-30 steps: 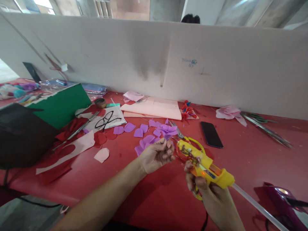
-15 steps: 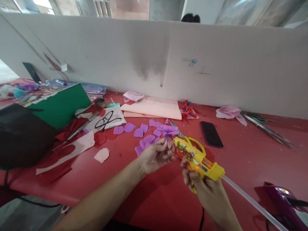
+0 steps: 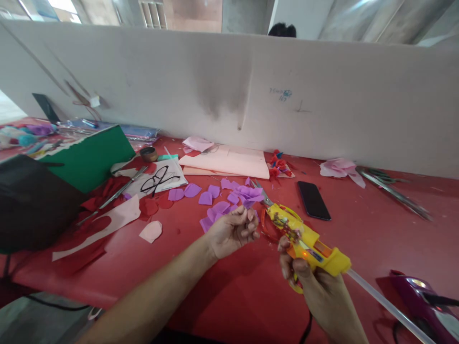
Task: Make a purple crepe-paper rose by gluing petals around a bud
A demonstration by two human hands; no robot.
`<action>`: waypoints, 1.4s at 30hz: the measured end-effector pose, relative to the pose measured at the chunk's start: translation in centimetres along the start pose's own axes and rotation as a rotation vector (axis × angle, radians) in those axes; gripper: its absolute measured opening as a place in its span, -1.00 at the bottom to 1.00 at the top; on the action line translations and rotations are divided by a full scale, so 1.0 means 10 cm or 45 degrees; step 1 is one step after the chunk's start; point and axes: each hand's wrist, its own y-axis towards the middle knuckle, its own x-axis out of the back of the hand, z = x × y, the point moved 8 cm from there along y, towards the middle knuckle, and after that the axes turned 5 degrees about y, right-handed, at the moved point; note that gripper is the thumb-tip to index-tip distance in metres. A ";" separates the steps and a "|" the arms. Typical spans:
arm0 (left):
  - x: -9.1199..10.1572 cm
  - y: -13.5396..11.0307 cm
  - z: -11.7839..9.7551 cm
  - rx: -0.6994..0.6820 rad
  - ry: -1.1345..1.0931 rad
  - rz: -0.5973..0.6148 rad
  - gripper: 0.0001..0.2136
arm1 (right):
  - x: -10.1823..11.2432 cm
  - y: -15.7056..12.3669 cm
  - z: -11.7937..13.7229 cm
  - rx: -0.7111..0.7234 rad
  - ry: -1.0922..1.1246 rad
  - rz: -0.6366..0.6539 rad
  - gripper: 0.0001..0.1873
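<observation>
My left hand (image 3: 233,232) is closed in a pinch just below a purple paper flower (image 3: 248,194), whose petals spread above the fingertips; the exact grip point is hidden by the fingers. My right hand (image 3: 315,272) wraps round the handle of a yellow hot glue gun (image 3: 304,239). Its nozzle points up and left, apart from the flower, and a small orange light glows on its side. From its back end runs a long clear glue stick (image 3: 389,304). Loose purple petals (image 3: 217,211) lie behind my left hand. Scissors (image 3: 266,197) with yellow handles are partly hidden behind the gun.
A black phone (image 3: 313,200) lies at right, with a purple device (image 3: 418,298) nearer the edge. Glasses (image 3: 158,180), pink paper sheets (image 3: 229,161), red scraps (image 3: 81,258) and a green board (image 3: 93,160) occupy the left and back. A white partition (image 3: 161,81) rises behind the red table.
My right hand has drawn the glue gun to the right and slightly down, so its nozzle is farther from my left hand. The left hand has stayed nearly still.
</observation>
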 end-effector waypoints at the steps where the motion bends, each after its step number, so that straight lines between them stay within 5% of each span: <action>1: 0.00 0.00 0.00 0.002 0.003 -0.011 -0.88 | -0.02 -0.01 0.00 0.005 -0.005 0.007 -0.54; 11: 0.00 0.00 -0.04 -0.036 0.097 -0.050 -0.84 | -0.01 0.07 -0.01 0.057 -0.057 0.052 -0.58; 16: 0.08 0.00 -0.14 -0.297 0.356 -0.251 -0.82 | 0.19 0.07 0.01 0.095 -0.025 0.065 -0.59; 19: 0.13 -0.02 -0.21 -0.444 0.502 -0.384 -0.87 | 0.36 0.06 0.01 0.105 0.001 -0.014 -0.59; 25: 0.13 -0.05 -0.30 -0.569 0.630 -0.403 -0.89 | 0.68 0.03 0.04 0.090 0.086 -0.252 -0.57; 30: 0.11 -0.14 -0.41 -0.637 0.871 -0.533 -0.90 | 0.78 -0.04 -0.02 0.005 0.197 -0.331 -0.60; 39: 0.20 -0.14 -0.41 -0.538 0.956 -0.724 -0.81 | 0.28 -0.04 -0.15 -0.027 0.102 -0.045 -0.51; 42: 0.21 -0.15 -0.42 -0.523 1.124 -0.785 -0.78 | 0.12 -0.07 -0.09 -0.018 0.042 -0.065 -0.52</action>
